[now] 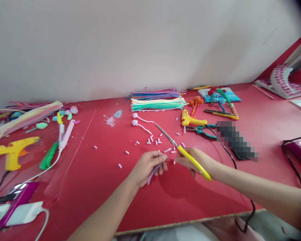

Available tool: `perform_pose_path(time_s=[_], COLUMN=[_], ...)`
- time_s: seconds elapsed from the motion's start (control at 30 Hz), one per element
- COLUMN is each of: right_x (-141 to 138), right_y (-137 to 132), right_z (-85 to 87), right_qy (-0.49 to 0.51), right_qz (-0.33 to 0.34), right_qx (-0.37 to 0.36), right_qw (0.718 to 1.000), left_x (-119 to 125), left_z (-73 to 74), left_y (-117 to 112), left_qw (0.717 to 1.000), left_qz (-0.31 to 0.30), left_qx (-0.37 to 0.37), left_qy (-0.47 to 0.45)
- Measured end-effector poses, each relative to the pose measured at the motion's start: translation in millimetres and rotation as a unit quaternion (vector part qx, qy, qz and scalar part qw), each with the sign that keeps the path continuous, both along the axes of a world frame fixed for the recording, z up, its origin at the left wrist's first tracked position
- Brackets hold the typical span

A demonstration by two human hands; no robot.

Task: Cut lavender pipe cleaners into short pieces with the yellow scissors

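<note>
Your scissors [194, 162] are yellow-handled, your strips [154, 173] pale lilac, your tabletop [90, 201] red, 2 glue guns [13, 152] yellow, the pliers [207, 134] teal-handled.

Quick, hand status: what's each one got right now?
Left hand: closed, holding thin lilac strips.
Right hand: closed, holding yellow-handled scissors, blades pointing away from the person.

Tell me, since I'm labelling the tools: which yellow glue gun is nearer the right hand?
The yellow glue gun beside the teal-handled pliers; the other glue gun lies at the picture's far left.
</note>
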State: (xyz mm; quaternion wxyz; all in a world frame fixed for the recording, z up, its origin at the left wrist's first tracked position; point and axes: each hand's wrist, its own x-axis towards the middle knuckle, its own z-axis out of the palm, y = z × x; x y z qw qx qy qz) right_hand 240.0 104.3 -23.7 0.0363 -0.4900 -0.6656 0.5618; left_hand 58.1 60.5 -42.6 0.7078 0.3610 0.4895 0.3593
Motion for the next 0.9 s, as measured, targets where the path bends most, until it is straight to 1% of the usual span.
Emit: perform_pose_path(time_s=[0.07, 0.13, 0.2, 0.27, 0.37, 0.43, 0.47, 0.6, 0.8, 0.9], right_x=[-4.2, -8.4, -10.9, -11.2, -9.5, -8.2, -7.8, -7.1, -7.3, -7.7], right_y=[1.9, 1.7, 0.1, -1.8, -4.0, -4.7, -4.9, -4.5, -0.4, 2.2], right_z=[4.1, 6.7, 5.9, 2.2, -4.7, -7.6, -8.2, -4.0, 17.5, 21.6], right_qy=[0.035, 0.057, 0.059, 0.046, 0.028, 0.026, 0.029, 0.036, -0.007, -0.012], right_qz=[0.007, 0.016, 0.02, 0.014, 0.012, 0.026, 0.039, 0.081, 0.086, 0.087], right_qx=[0.018, 0.019, 0.018, 0.033, 0.105, 0.15, 0.161, 0.149, 0.124, 0.121], right_qw=[0.999, 0.998, 0.998, 0.998, 0.994, 0.988, 0.986, 0.985, 0.989, 0.989], left_x=[3.5, 6.0, 7.3, 8.3, 9.9, 10.9, 11.2, 11.0, 8.6, 7.9], left_z=[7.0, 11.4, 12.7, 11.6, 7.8, 5.9, 5.6, 8.8, 14.3, 13.2], left_y=[-3.4, -5.0, -5.4, -5.5, -5.7, -6.2, -6.6, -8.5, -10.6, -10.8], left_qw=[1.0, 0.999, 0.999, 0.998, 0.997, 0.996, 0.996, 0.995, 0.996, 0.996], left_qz=[-0.028, -0.043, -0.05, -0.052, -0.054, -0.059, -0.061, -0.065, -0.06, -0.054], left_qx=[0.007, 0.011, 0.012, 0.01, 0.01, 0.014, 0.016, 0.016, 0.008, 0.009], left_qy=[-0.002, 0.0, 0.01, 0.028, 0.056, 0.067, 0.07, 0.072, 0.07, 0.071])
